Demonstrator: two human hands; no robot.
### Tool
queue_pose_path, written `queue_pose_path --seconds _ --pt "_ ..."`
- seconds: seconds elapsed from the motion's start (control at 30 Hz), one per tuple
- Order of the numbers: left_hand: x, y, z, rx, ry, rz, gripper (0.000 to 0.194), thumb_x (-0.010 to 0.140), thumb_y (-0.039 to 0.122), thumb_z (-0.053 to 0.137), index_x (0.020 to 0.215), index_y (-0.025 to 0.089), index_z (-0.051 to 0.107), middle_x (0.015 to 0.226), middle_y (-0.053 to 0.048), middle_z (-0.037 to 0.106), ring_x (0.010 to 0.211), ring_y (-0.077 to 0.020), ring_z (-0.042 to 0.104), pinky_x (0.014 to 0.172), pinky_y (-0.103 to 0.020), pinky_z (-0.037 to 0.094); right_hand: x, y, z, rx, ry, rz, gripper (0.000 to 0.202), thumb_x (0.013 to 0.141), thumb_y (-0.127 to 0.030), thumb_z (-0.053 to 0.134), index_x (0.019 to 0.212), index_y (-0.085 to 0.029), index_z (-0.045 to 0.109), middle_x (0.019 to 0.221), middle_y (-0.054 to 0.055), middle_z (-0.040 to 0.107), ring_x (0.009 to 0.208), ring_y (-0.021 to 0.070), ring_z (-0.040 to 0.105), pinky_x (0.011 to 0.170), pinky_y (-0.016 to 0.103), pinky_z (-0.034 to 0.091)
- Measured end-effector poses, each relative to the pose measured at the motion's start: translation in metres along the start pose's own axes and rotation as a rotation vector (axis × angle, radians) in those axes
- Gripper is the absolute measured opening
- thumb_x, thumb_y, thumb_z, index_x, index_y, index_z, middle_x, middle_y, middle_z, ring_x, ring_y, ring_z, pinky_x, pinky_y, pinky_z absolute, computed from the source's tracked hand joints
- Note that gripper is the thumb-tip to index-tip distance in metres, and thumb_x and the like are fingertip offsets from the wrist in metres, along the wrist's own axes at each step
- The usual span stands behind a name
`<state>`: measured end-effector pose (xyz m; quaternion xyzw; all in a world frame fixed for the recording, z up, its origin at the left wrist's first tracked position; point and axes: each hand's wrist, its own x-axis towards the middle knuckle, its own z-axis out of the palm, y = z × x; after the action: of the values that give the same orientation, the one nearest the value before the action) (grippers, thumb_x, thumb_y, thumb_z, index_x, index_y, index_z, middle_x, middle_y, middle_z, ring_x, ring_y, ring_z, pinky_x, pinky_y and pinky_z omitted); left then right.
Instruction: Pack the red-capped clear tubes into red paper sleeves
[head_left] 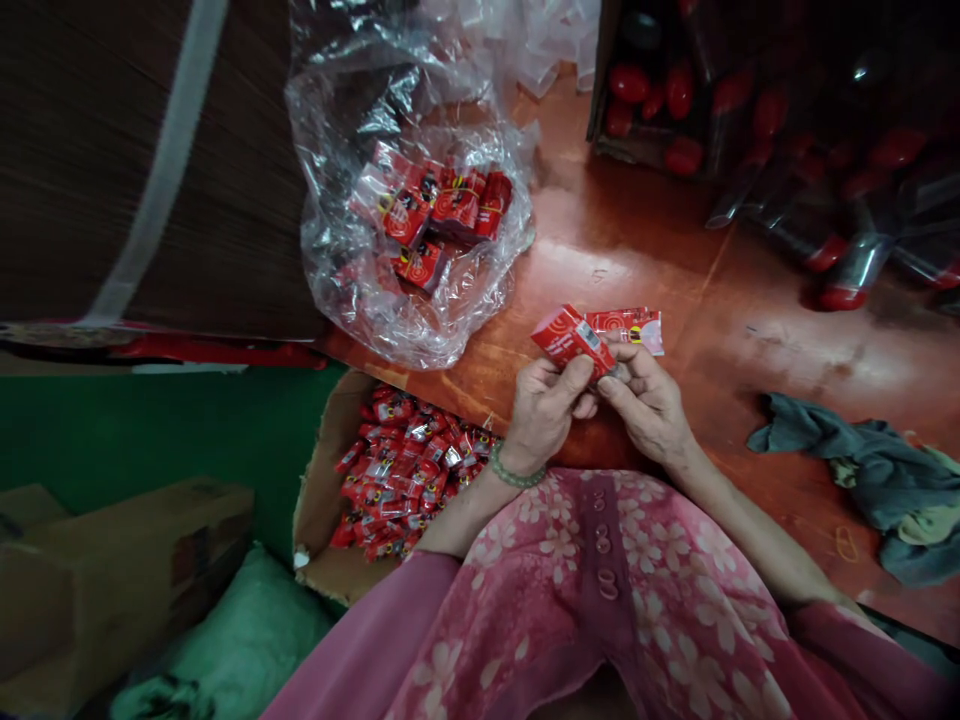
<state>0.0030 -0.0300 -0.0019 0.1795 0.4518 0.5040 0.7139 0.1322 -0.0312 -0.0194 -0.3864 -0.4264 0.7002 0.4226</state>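
My left hand (545, 408), with a beaded bracelet at its wrist, is closed on a red printed plastic wrapper (574, 338) with a barcode on it. The thumb presses on the wrapper's lower edge. My right hand (646, 402) is closed too, its thumb and fingers pinching the wrapper's lower right corner. A small greyish bit shows at those fingertips; what it is stays unclear. Just behind the right hand is a second flat red wrapper (626, 325); whether it lies on the table or touches the fingers, I cannot tell.
A clear plastic bag (465, 320) with banded bundles of red wrappers (409, 210) lies on the reddish table (720, 370). Below the table edge, a cardboard box (319, 470) holds many red-wrapped pieces (405, 465). Red-capped bottles (855, 265) lie back right; a dark cloth (862, 460) is at right.
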Motion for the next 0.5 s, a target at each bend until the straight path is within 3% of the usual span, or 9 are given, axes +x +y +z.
queue_pose_path --seconds 0.13,0.33,0.5 --pt "-0.004 -0.004 0.001 0.023 -0.017 -0.012 0.053 0.07 0.062 0.087 0.068 0.014 0.063 0.05 0.006 0.047 0.043 -0.0034 0.038 0.046 -0.021 0.032 0.001 0.002 -0.002 0.044 0.002 -0.024 0.033 0.093 -0.049 0.073 0.101 -0.025 0.052 0.072 -0.006 0.068 0.052 0.0103 0.068 0.055 0.023 0.06" --pt "-0.007 -0.007 -0.007 0.057 -0.031 -0.038 0.053 0.072 0.062 0.084 0.077 0.012 0.069 0.055 0.005 0.051 0.045 -0.0047 0.042 0.047 -0.022 0.032 -0.001 0.005 -0.006 0.016 0.028 0.019 0.038 0.086 -0.051 0.079 0.09 -0.024 0.051 0.1 0.001 0.072 0.055 0.0105 0.07 0.055 0.026 0.064" --pt "-0.012 -0.01 -0.013 0.067 -0.038 -0.013 0.05 0.076 0.06 0.082 0.081 0.011 0.071 0.057 0.005 0.051 0.047 -0.0048 0.043 0.048 -0.021 0.033 0.0 0.006 -0.002 0.041 -0.005 0.01 0.038 0.085 -0.048 0.08 0.086 -0.025 0.049 0.088 -0.003 0.069 0.048 0.0089 0.066 0.052 0.026 0.064"
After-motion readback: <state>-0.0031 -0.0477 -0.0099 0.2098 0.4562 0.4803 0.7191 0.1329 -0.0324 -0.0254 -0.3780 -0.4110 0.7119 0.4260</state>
